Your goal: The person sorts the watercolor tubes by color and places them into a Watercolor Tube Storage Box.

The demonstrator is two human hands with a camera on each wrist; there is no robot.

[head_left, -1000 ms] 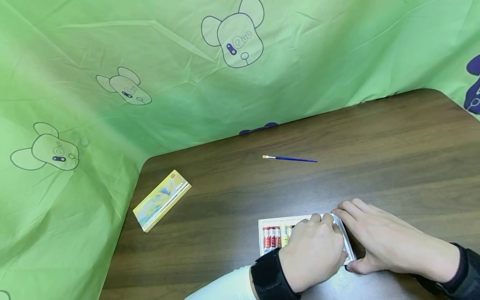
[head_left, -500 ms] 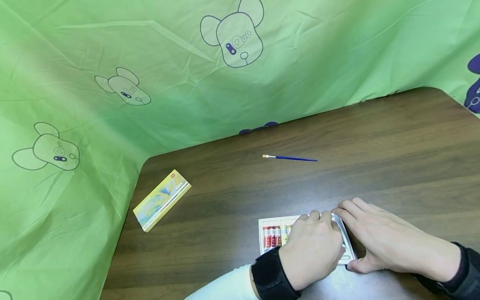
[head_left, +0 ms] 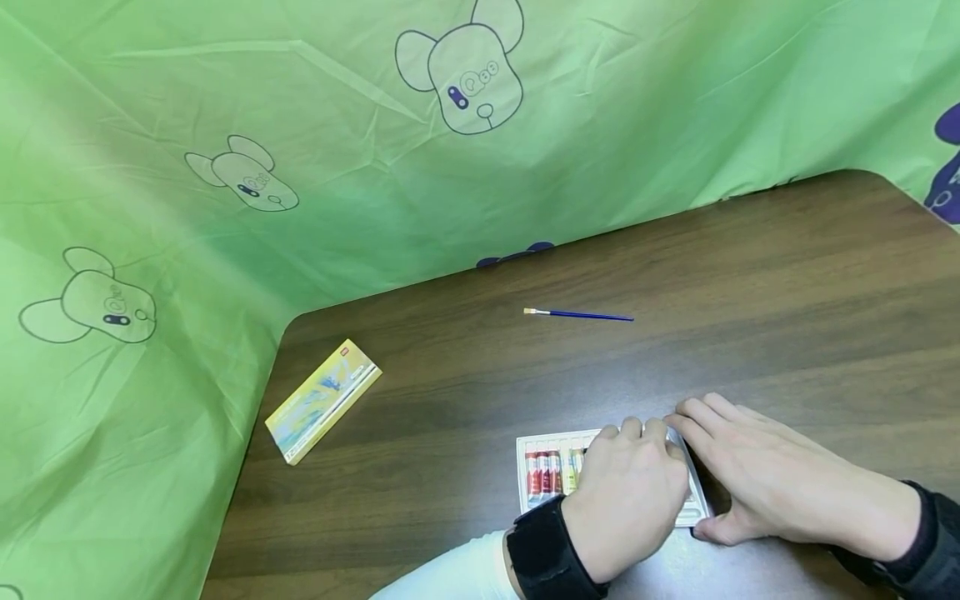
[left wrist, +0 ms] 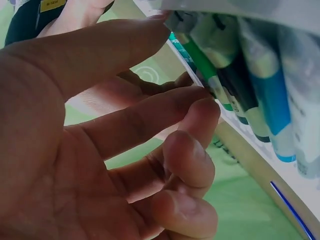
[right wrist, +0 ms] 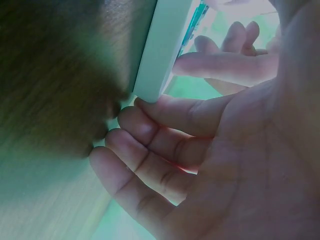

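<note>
A white tray [head_left: 522, 475] with a row of paint tubes [head_left: 543, 473] lies flat near the table's front edge. My left hand [head_left: 633, 496] bends over its right part, covering several tubes. In the left wrist view, thumb and index finger span a green paint tube [left wrist: 200, 62] end to end, beside a black tube [left wrist: 243, 92] and a blue one [left wrist: 274, 100]. On the tray's right short side, my right hand [head_left: 757, 475] holds the tray, thumb at the near corner and index finger at the far one; its other fingertips rest on the table.
A blue paintbrush [head_left: 588, 316] with a pale tip lies on the wooden table [head_left: 450, 350] beyond the tray. To the left is a yellow box [head_left: 324, 402], set at an angle. A green patterned curtain [head_left: 360, 167] hangs along the back and left edges.
My left hand has shifted very slightly over the tubes. The right hand and tray look unmoved, while the whole head view has drifted slightly.
</note>
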